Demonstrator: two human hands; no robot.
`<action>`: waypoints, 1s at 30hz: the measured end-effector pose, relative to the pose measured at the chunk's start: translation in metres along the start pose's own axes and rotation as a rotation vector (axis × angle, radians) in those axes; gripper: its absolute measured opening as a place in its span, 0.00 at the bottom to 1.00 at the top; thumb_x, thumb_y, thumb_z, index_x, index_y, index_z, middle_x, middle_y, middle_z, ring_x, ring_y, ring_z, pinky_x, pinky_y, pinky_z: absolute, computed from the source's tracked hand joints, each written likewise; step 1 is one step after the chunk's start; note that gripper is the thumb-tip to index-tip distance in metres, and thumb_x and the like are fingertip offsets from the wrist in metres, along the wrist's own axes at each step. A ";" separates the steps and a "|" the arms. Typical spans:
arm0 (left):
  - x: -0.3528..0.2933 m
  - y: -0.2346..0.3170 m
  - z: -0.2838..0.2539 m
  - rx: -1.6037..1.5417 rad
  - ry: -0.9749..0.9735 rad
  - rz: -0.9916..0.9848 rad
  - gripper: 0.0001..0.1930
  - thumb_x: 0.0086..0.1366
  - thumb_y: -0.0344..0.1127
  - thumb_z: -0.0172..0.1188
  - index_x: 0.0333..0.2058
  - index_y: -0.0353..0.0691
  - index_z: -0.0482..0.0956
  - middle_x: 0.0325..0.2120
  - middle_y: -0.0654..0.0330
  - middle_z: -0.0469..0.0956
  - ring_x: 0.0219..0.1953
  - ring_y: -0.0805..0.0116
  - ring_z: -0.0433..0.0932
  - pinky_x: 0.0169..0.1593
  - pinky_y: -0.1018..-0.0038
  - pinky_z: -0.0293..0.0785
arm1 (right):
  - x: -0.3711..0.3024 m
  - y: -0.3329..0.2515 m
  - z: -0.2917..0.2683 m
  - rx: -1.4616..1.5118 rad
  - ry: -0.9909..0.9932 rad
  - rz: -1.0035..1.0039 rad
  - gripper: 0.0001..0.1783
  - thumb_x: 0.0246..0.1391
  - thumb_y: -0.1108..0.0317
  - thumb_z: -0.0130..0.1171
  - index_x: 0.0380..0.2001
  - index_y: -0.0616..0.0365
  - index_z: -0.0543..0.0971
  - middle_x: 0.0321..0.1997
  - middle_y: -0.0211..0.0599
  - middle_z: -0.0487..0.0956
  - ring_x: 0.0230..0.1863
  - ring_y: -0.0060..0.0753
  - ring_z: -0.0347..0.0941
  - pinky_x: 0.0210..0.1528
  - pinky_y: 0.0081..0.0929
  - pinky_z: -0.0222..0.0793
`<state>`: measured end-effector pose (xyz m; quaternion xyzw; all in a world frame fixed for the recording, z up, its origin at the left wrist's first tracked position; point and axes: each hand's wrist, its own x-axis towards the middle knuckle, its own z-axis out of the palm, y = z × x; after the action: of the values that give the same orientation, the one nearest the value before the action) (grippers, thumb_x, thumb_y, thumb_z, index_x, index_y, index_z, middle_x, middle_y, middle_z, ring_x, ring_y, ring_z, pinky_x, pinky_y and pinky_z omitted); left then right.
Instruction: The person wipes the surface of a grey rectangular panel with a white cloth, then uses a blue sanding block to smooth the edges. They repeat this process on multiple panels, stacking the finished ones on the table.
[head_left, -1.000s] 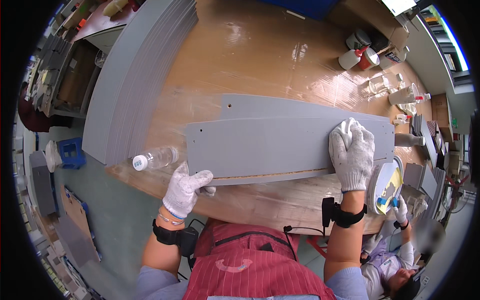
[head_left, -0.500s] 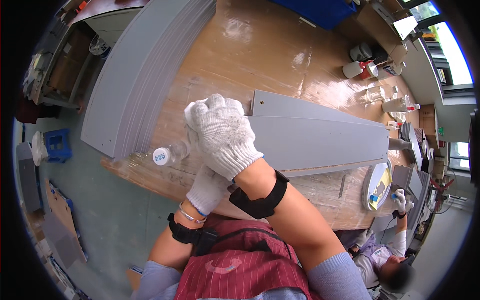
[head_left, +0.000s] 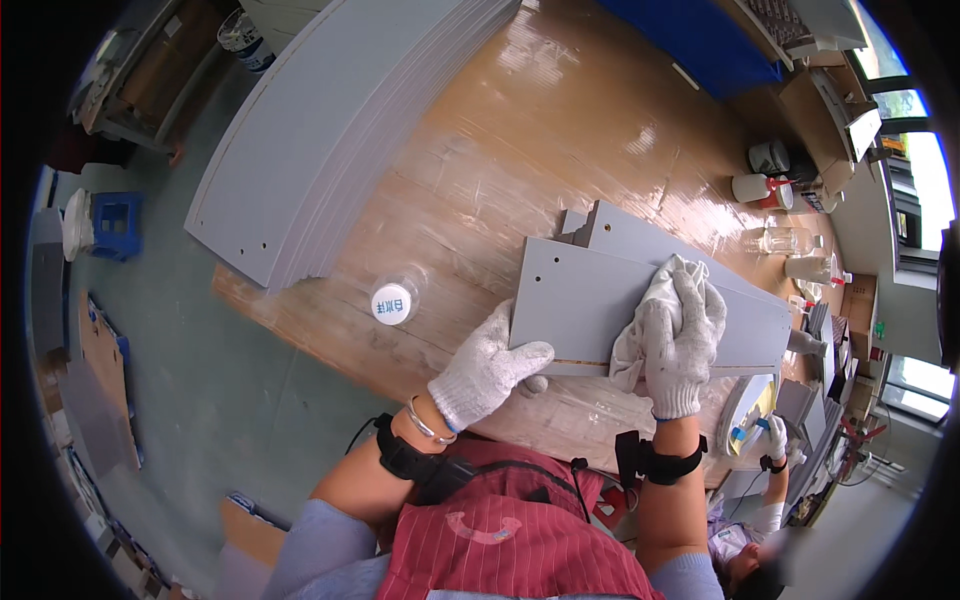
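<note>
My left hand (head_left: 485, 365), in a white knit glove, grips the near left corner of a grey board (head_left: 575, 300) with small holes at its end. My right hand (head_left: 678, 350), gloved the same way, presses a white cloth (head_left: 640, 330) onto the board's top face. Its fingers lie over the bunched cloth, and part of the cloth sticks out beyond them. Beneath and behind this board lies another grey board (head_left: 640, 235). A clear bottle with a white cap (head_left: 391, 304) stands on the table to the left of my left hand.
A tall stack of grey boards (head_left: 310, 130) rests at the table's left. On the wrapped table (head_left: 450, 200), several bottles (head_left: 785, 241) line the right side, near a round tray (head_left: 748, 410). Beyond it is a co-worker's gloved hand (head_left: 777, 437). A blue stool (head_left: 117, 225) stands on the floor.
My hands, together over the board's left end before, have parted. The right has moved right onto the board with the cloth; the left now grips the board's corner. The view has shifted.
</note>
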<state>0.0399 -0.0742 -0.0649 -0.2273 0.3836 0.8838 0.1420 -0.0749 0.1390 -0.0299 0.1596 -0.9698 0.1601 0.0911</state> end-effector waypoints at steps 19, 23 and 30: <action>-0.008 0.001 -0.041 0.278 -0.046 0.280 0.37 0.59 0.29 0.65 0.66 0.29 0.63 0.60 0.51 0.72 0.63 0.63 0.71 0.64 0.66 0.69 | -0.004 -0.048 -0.009 0.502 -0.011 -0.042 0.17 0.54 0.82 0.62 0.47 0.58 0.84 0.53 0.46 0.81 0.55 0.44 0.77 0.59 0.37 0.72; -0.087 0.016 -0.075 1.605 0.859 0.726 0.39 0.54 0.37 0.69 0.65 0.39 0.66 0.57 0.46 0.72 0.58 0.48 0.72 0.61 0.60 0.71 | -0.015 -0.010 0.015 0.409 0.065 -0.174 0.20 0.54 0.83 0.60 0.51 0.59 0.81 0.56 0.48 0.79 0.59 0.47 0.75 0.62 0.40 0.70; -0.091 -0.009 -0.136 1.857 0.701 -0.146 0.41 0.56 0.38 0.67 0.69 0.52 0.60 0.49 0.51 0.75 0.49 0.51 0.77 0.48 0.54 0.76 | -0.016 -0.003 0.020 0.581 0.034 -0.145 0.20 0.56 0.84 0.55 0.51 0.60 0.81 0.58 0.48 0.77 0.62 0.48 0.73 0.64 0.43 0.68</action>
<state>0.1618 -0.1763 -0.1056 -0.2972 0.9285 0.1048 0.1962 -0.0616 0.1336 -0.0511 0.2451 -0.8677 0.4269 0.0691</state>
